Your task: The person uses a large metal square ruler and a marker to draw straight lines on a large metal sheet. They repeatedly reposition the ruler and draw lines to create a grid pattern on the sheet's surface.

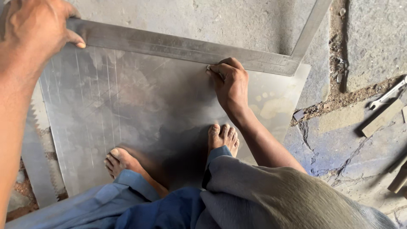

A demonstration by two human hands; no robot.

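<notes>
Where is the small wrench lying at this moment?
In the head view, the wrench lies on the stone floor at the far right edge, beside a flat wooden piece, away from both hands.

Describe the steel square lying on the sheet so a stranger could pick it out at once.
Start at the large grey metal sheet on the stone floor, under the person's bare feet. Along its top edge lies the steel square, pinned by the left hand, with the right hand marking against it. Unlike the flat sheet, it is a narrow graduated L-shaped ruler.
</notes>
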